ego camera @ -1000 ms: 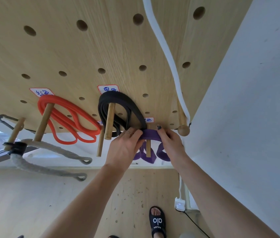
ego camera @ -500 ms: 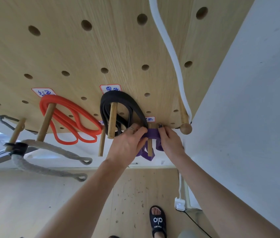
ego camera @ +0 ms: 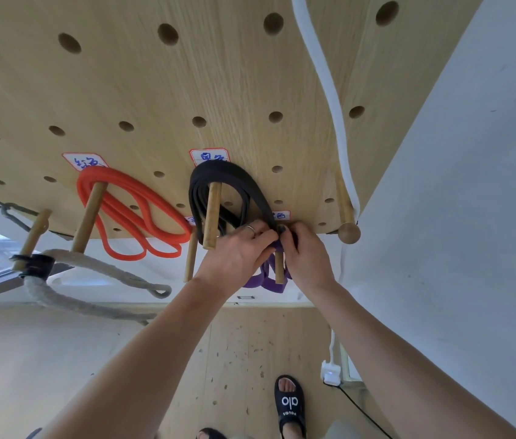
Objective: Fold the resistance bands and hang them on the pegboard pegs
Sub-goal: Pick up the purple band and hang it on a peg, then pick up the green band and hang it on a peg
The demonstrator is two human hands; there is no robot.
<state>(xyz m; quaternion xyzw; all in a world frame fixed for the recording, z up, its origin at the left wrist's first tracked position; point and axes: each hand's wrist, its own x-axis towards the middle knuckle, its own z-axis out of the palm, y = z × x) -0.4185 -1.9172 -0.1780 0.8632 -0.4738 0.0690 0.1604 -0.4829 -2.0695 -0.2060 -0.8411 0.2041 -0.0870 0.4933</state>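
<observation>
I see a pale wooden pegboard [ego camera: 218,74] with smooth grain and rows of round holes, and round wooden pegs standing out of it; a flat purple band [ego camera: 263,280] is folded into loops over one short peg [ego camera: 279,267] near the board's lower edge, its loops hanging below my knuckles; my left hand [ego camera: 234,258] and right hand [ego camera: 306,258] meet knuckle to knuckle at the top of that peg, fingers curled and pinched on the purple band where it crosses the peg; both forearms reach up from below, wrists bent toward the board; a ring shows on a left finger. Just left, a matte black band [ego camera: 231,191] hangs coiled on a longer peg [ego camera: 211,213], its right side touching my left fingers; further left a ribbed orange band [ego camera: 130,213] loops over its own peg; a thick white rope [ego camera: 329,90] runs down the board's right edge beside a grey wall [ego camera: 456,185], leaving a narrow strip of board right of my hands; a coarse grey rope [ego camera: 92,267] hangs lower left.
</observation>
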